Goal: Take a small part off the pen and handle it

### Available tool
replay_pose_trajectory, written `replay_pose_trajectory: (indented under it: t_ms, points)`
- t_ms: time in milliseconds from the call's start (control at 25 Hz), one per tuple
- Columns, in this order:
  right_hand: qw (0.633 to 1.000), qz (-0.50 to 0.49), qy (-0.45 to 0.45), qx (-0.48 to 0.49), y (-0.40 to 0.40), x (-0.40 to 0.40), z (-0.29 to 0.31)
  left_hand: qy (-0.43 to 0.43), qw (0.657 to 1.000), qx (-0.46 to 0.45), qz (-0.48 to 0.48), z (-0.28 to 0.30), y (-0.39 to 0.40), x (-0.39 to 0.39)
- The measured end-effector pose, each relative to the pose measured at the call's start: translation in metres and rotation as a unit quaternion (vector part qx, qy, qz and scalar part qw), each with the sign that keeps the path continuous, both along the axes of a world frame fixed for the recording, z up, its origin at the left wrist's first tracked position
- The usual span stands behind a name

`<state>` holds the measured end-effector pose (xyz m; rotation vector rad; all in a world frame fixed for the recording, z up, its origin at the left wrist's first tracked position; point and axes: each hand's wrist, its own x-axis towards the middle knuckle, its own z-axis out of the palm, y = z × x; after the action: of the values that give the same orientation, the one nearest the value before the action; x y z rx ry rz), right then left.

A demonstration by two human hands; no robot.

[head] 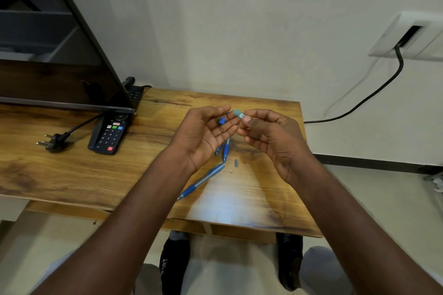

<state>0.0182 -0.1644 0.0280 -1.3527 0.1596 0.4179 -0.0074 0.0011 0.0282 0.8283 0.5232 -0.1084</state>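
Holding: our right hand (pixel 268 136) pinches a pale blue barrel (pixel 237 112) between thumb and fingertips, above the surface (pixel 72 170).
Left grip: our left hand (pixel 206 134) lies palm up, fingers loosely spread, a small blue cap (pixel 221 121) resting on them.
Below us: blue pens (pixel 225 148) and a longer pen (pixel 201 181) lie on the wood, small parts (pixel 236 163) beside them.
Far left: remote (pixel 109 135), plug (pixel 54 142), screen (pixel 55 55).

A wooden table (pixel 72 170) stands against a pale wall (pixel 239 19); a dark screen (pixel 55 55) at ten o'clock, a wall socket (pixel 407 36) at two o'clock, light floor (pixel 383 199) below.
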Motion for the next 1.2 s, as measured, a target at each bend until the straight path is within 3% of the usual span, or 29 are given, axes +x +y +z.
replay_pose_trajectory:
  t_ms: [280, 440, 680, 1200]
  points:
    - [0.999, -0.04, 0.024, 0.027, -0.001, 0.003, -0.001, 0.047, 0.998, -0.046, -0.016, -0.005, -0.012, -0.002]
    - [0.997, -0.06, 0.037, 0.029, -0.004, 0.005, -0.002, 0.04, 0.998, -0.018, -0.05, -0.004, -0.016, -0.003]
    - [0.991, -0.064, -0.085, -0.083, -0.007, 0.009, -0.005, 0.048, 0.997, -0.027, -0.061, -0.007, -0.019, -0.004]
    - [0.98, -0.056, -0.156, -0.113, -0.005, 0.009, -0.003, 0.046, 0.996, -0.051, -0.064, -0.008, -0.022, -0.004]
